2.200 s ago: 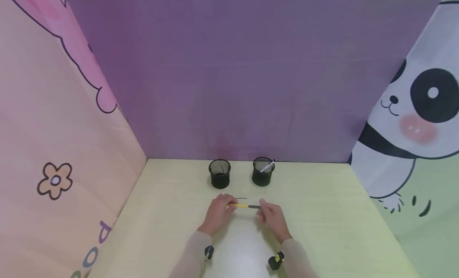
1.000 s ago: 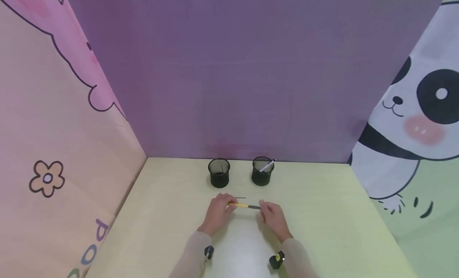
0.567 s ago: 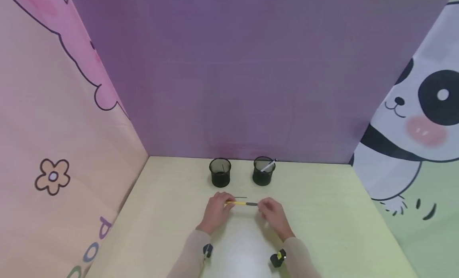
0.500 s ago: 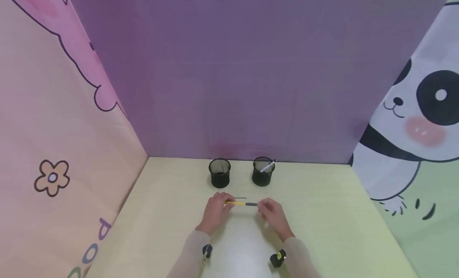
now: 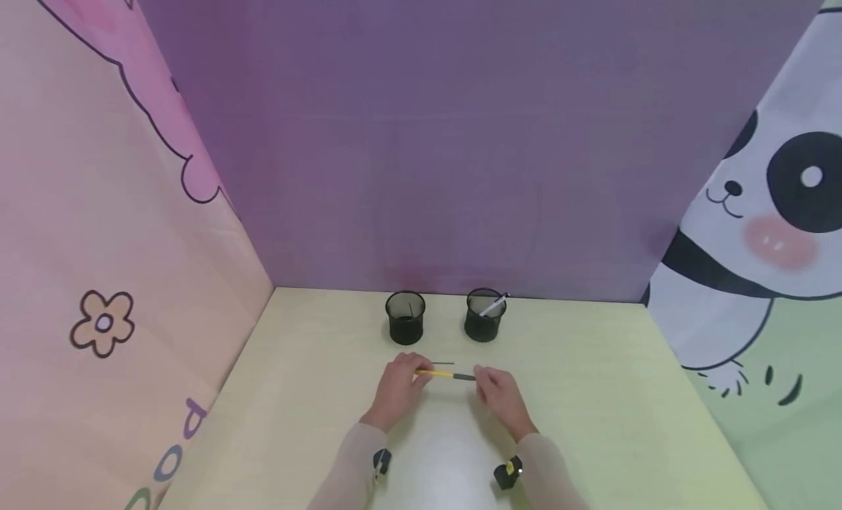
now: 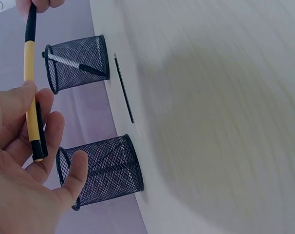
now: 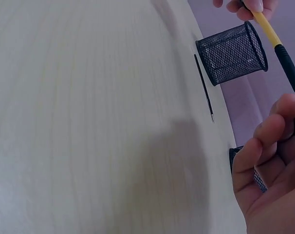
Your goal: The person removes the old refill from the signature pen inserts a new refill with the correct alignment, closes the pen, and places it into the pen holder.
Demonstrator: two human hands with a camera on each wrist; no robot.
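Observation:
A yellow pen [image 5: 442, 374] with a black grip section is held level between both hands, above the table. My left hand [image 5: 398, 387] pinches its yellow barrel near the clip end between thumb and fingers. The fingers of my right hand [image 5: 503, 397] pinch the tip end of the black grip, hiding the very point. On the table just beyond the hands lies a thin dark pen refill [image 6: 123, 87] with a metal tip, also seen in the right wrist view.
Two black mesh pen cups stand at the back of the table. The left cup [image 5: 405, 327] has a thin dark stick inside; the right cup [image 5: 482, 324] holds a white pen [image 5: 493, 305] leaning to the right. A purple wall [image 5: 454, 145] rises right behind the table.
The right hand's fingers shift slightly at the pen's tip end, while the left hand keeps its pinch. The view sways a little; cups and refill stay put.

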